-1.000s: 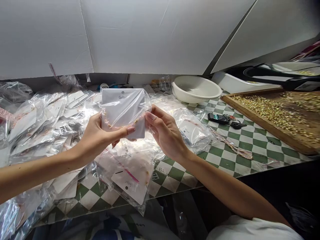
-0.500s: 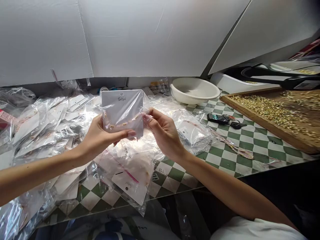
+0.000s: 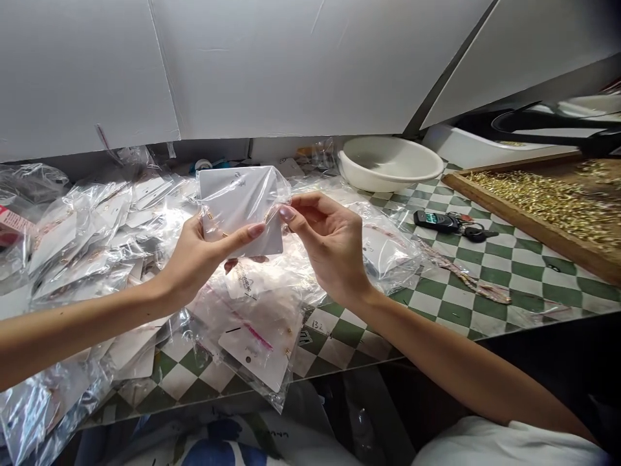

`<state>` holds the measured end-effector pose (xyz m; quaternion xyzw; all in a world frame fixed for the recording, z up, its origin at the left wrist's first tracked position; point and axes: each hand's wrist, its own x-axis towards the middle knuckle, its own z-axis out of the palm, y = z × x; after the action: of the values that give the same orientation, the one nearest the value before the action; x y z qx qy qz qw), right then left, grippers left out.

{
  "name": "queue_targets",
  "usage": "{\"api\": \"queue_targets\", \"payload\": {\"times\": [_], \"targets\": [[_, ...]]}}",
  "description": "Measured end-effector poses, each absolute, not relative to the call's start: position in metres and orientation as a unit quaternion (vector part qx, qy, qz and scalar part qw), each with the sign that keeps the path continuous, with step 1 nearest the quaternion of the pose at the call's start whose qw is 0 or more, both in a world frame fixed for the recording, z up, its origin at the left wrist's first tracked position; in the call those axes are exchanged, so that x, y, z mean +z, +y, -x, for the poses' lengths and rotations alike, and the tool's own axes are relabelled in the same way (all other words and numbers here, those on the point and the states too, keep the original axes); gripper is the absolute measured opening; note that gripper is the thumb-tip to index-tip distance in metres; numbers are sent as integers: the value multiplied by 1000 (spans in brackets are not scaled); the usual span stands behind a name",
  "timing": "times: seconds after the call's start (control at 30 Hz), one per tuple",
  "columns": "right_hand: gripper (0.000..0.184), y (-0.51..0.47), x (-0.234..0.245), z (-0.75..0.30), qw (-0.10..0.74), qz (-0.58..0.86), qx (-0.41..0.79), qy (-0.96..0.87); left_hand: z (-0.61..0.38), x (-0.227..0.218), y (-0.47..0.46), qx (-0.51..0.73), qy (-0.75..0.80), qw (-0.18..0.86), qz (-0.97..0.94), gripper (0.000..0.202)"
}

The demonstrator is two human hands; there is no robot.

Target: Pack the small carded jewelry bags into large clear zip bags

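Bagged card point(image 3: 240, 207), long axis crosswise, top edge tilted away, pinched by left hand point(image 3: 201, 255) and right hand point(image 3: 330, 243).

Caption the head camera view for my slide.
Left hand and right hand hold a bagged white card above a heap of bags on a checkered table.

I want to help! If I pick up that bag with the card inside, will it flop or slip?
Probably slippery: the bag looks glossy. The card likely keeps it flat. Seemingly light: the left hand and right hand pinch it.
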<state>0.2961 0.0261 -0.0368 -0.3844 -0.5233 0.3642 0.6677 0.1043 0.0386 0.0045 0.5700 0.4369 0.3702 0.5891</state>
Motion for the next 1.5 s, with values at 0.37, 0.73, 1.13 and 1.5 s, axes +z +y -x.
{"api": "queue_targets", "payload": {"times": [0.37,0.73,1.13,1.5], "targets": [[23,26,-37,-298,622,371,305,-618,-106,8,35,350,501,615,-497,61],[47,32,-36,-287,669,325,421,-519,-119,4,36,363,430,641,-521,45],[36,37,-32,-306,678,313,313,-586,-122,26,48,343,443,623,-546,44],[46,36,-25,-311,607,304,336,-652,-124,31,49,410,417,643,-496,40]]}}
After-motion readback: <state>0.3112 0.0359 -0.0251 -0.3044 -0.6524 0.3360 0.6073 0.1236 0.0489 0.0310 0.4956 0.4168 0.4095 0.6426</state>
